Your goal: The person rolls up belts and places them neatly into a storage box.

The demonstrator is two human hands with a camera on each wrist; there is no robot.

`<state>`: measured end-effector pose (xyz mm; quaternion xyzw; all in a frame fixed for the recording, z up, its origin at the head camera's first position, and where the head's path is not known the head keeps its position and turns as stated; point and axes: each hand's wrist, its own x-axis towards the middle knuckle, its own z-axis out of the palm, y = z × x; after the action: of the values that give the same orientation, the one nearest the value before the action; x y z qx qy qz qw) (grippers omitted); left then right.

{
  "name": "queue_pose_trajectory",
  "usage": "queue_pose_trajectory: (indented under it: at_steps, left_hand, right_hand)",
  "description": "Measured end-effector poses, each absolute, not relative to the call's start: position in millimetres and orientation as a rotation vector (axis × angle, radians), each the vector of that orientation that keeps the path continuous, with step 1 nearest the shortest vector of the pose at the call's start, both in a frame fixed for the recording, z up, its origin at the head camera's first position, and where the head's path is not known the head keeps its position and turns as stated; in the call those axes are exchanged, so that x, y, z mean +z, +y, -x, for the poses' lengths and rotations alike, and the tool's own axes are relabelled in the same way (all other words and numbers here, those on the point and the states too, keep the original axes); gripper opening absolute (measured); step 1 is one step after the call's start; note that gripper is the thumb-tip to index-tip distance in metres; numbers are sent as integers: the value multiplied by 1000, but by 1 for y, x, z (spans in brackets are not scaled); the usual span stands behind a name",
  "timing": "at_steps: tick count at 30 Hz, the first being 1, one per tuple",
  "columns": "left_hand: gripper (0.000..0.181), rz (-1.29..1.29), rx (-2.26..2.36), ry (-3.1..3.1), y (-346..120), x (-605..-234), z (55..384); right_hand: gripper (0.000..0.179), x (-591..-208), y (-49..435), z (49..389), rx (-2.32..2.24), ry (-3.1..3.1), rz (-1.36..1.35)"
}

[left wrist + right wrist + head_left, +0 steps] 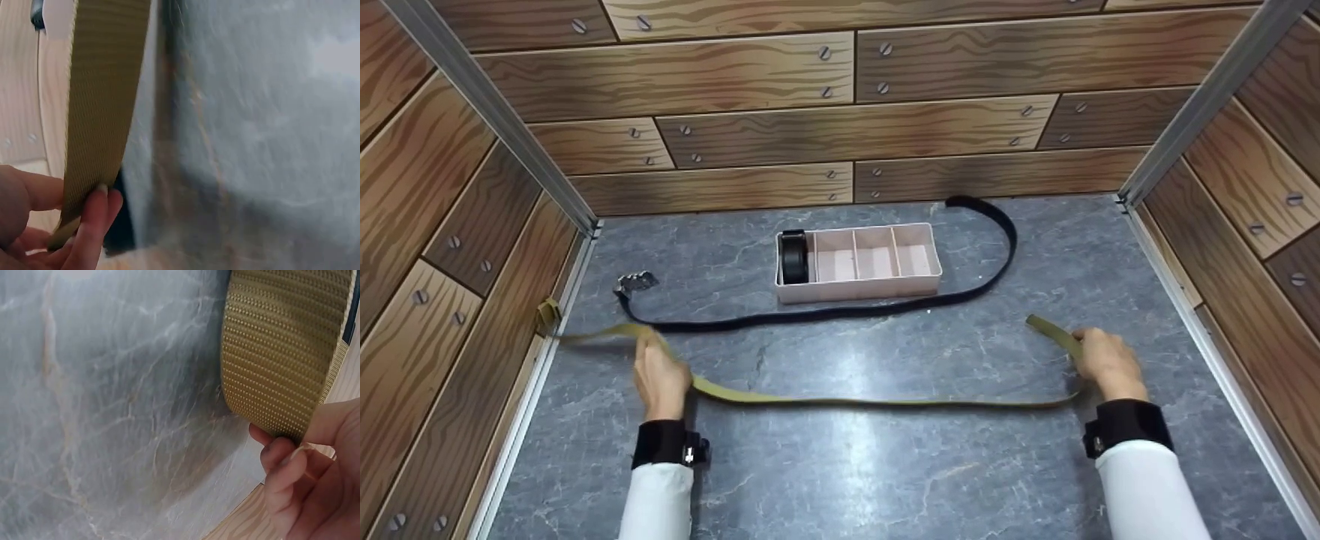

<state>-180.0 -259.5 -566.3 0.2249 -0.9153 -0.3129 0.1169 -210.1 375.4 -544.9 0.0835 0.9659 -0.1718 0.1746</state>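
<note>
Grey marbled surface (855, 480), one olive strap (847, 403), two hands

Plank-patterned walls (757, 75) enclose the surface on three sides. Across its nearer part runs the olive strap, its middle apparently on edge; beyond it a black strap (810, 316) passes in front of a pale divided tray (870, 288) and curves round its right side. The hands are well apart, each pinching the olive strap: the left hand (658, 376) some way in from its left end, the right hand (1110, 365) near the other, a short tail sticking out. A black coil (795, 259) sits in the tray's leftmost compartment.

The person would do well to turn the band flat between both grips, take up slack evenly, and avoid dragging the black strap, which lies close to the left fingers.

The forearms are cut off below. Webbing hides parts of the fingers in both wrist views. Whether the olive strap's left end, by the left wall, is folded or buckled cannot be told; the black strap's metal piece (637, 282) is equally unclear.
</note>
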Motion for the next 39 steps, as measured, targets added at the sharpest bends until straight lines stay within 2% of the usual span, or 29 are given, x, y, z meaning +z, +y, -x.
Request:
queue_pose_trajectory:
  at_steps: [3, 19, 29, 35, 39]
  left_hand:
    - [77, -528, -848, -2665, -251, -560, 182]
    - [85, 178, -350, -2562, -210, -528, 196]
    - [68, 552, -259, -2309, -197, -506, 191]
    - [63, 794, -511, -2225, -178, -490, 190]
    - [58, 943, -670, -2233, -163, -492, 194]
  right_hand:
    - [46, -546, 372, 211, -499, 2731, -224]
    - [45, -547, 364, 213, -487, 2731, -198]
    - [43, -547, 364, 210, -533, 2776, -209]
    - [43, -548, 359, 212, -508, 2770, -176]
    - [40, -550, 349, 217, -479, 2801, -142]
